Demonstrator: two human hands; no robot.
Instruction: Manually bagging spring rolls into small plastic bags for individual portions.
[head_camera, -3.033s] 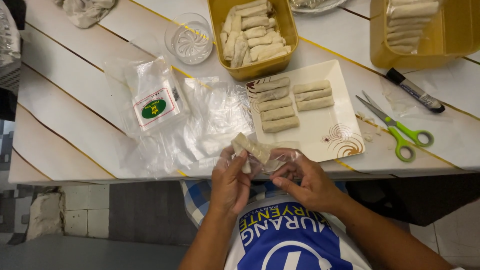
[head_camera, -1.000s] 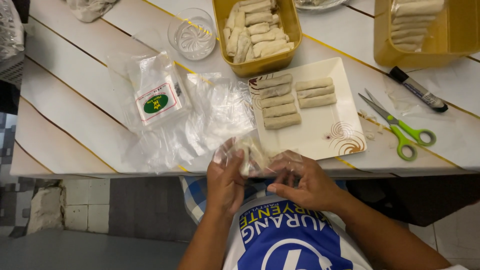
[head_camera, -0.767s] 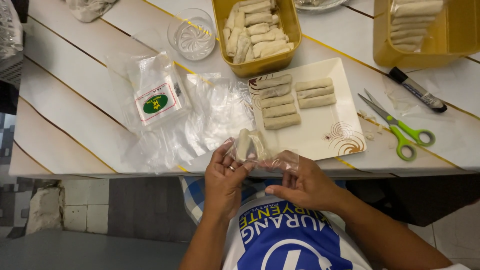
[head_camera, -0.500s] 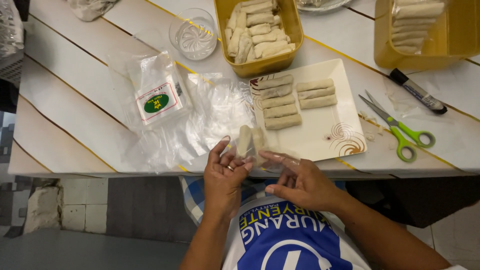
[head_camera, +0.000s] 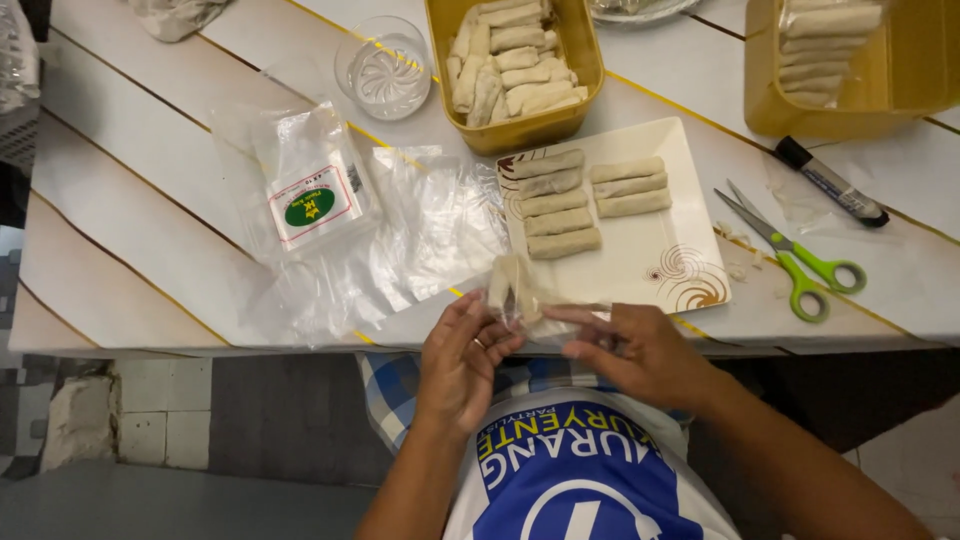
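At the table's near edge my left hand (head_camera: 465, 355) grips a small clear plastic bag (head_camera: 520, 295) with a few pale spring rolls inside. My right hand (head_camera: 640, 350) pinches the other end of that same bag, drawing the plastic out to the right. Just beyond them lies a white rectangular plate (head_camera: 650, 250) with two rows of spring rolls (head_camera: 555, 205). A yellow tub (head_camera: 585, 70) behind the plate is full of more rolls.
A pile of clear plastic bags (head_camera: 400, 230) and a labelled pack of bags (head_camera: 310, 195) lie left of the plate. Green-handled scissors (head_camera: 800, 265) and a black marker (head_camera: 830, 180) lie to the right. A glass bowl (head_camera: 385, 70) and a second yellow tub (head_camera: 900, 70) stand at the back.
Both hands have kept working the bag of rolls at the table edge. The rolls have turned upright in the left hand, and the right hand has pulled the bag's end out sideways.
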